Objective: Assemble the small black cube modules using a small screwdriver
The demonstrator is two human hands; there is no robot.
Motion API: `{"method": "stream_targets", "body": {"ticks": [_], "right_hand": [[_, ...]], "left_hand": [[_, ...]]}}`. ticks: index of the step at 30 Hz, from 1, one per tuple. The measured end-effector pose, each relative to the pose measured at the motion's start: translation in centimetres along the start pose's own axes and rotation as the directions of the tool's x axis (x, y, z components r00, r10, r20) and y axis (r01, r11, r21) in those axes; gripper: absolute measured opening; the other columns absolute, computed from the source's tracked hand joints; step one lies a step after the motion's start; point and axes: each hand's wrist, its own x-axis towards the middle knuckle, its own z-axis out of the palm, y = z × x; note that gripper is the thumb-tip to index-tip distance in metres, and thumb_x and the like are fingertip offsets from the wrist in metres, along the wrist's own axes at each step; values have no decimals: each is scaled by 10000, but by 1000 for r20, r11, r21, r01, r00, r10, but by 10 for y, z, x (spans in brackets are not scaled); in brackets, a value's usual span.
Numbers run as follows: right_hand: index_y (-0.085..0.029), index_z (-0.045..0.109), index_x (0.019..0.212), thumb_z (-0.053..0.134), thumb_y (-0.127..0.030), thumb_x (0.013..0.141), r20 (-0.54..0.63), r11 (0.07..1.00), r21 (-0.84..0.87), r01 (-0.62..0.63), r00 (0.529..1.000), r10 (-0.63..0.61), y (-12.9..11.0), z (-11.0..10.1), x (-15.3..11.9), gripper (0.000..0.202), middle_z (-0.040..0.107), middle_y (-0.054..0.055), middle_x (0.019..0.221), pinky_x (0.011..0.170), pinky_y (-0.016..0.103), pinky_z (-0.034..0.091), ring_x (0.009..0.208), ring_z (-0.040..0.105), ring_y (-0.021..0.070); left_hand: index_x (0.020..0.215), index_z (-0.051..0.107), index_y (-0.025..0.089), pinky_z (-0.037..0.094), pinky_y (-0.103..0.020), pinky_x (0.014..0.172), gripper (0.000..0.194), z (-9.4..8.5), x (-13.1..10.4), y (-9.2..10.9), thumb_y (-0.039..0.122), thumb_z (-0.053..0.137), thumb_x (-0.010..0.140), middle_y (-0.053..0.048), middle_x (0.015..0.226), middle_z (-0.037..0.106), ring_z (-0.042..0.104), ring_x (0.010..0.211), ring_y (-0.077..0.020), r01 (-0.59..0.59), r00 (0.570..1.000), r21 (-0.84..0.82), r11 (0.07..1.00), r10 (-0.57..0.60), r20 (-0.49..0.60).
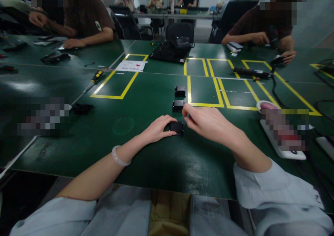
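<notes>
My left hand (pixel 162 129) grips a small black rectangular block (pixel 176 128) that rests on the green tabletop, thumb along its near side and fingers at its far side. Just right of it, my right hand (pixel 203 120) hovers with curled fingers; whether a small thing is pinched in them is hidden. Beyond the held block stand two similar black blocks in a line, the nearer block (pixel 179 105) close to my right fingertips and the farther block (pixel 180 91) behind it. Small pins or tabs show at the blocks' corners.
Yellow tape outlines (pixel 206 104) mark the green table (pixel 146 159). A yellow-black screwdriver (pixel 97 76) and a paper sheet (pixel 132 66) lie left. A black panel (pixel 169 50) lies at the back, a white device (pixel 283 138) at right. Co-workers sit across the table.
</notes>
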Motion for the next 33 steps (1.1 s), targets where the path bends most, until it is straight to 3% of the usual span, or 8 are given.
{"method": "stream_targets", "body": {"ticks": [3, 6, 14, 20, 23, 29, 33], "right_hand": [[-190, 561, 1020, 353, -391, 995, 3, 996, -86, -29, 1000, 29, -3, 1, 1, 291, 706, 67, 800, 523, 290, 196, 669, 626, 202], [-189, 576, 996, 332, -380, 1002, 9, 988, -147, -36, 999, 38, -3, 3, 3, 310, 703, 75, 766, 516, 295, 172, 654, 629, 208], [-180, 504, 1099, 401, -235, 939, -25, 1000, -2, 28, 999, -28, -6, 3, -2, 198, 698, 54, 875, 529, 270, 226, 673, 610, 175], [-187, 542, 1003, 365, -376, 988, -21, 996, -88, -11, 1000, 9, -6, 4, 1, 259, 686, 56, 758, 523, 280, 198, 634, 609, 194], [-188, 544, 1015, 354, -339, 991, 9, 994, -108, -12, 1000, 13, -6, 4, 1, 244, 688, 59, 757, 526, 278, 195, 633, 611, 193], [-185, 489, 1105, 412, -244, 927, -23, 999, 14, 33, 999, -33, -5, 2, -3, 202, 696, 50, 853, 534, 263, 222, 653, 599, 175], [-188, 520, 1035, 389, -333, 972, -27, 1000, -13, 18, 999, -18, -6, 2, -2, 205, 690, 51, 810, 523, 271, 206, 653, 604, 185]], "left_hand": [[1187, 554, 222, 448, -367, 893, 375, 1, 0, -2, 449, 618, 896, -69, 1142, 609, 563, 1049, -248, -6, 1000, 2, 1000, 6, -6], [1204, 554, 222, 448, -361, 891, 381, 2, -1, -3, 441, 618, 899, -68, 1140, 612, 565, 1051, -246, -22, 1000, -2, 1000, 22, -1], [1218, 551, 228, 445, -369, 917, 393, 1, -2, -3, 430, 633, 891, -66, 1165, 608, 561, 1072, -245, -19, 1000, -1, 1000, 19, -5], [1208, 550, 223, 452, -365, 894, 395, 1, -2, -2, 439, 633, 888, -66, 1143, 612, 566, 1057, -246, -12, 1000, -6, 1000, 12, -6], [1217, 552, 232, 453, -366, 897, 395, 1, -1, -3, 435, 633, 888, -64, 1154, 609, 565, 1067, -246, -7, 1000, -10, 1000, 7, 1], [1207, 553, 228, 455, -376, 898, 399, 0, -2, -3, 447, 632, 884, -69, 1152, 612, 569, 1056, -250, -2, 1000, -10, 1000, 2, -3], [1191, 560, 221, 454, -370, 891, 381, 1, -2, -3, 442, 629, 887, -66, 1136, 616, 568, 1045, -246, -3, 1000, 2, 1000, 3, 5]]}}
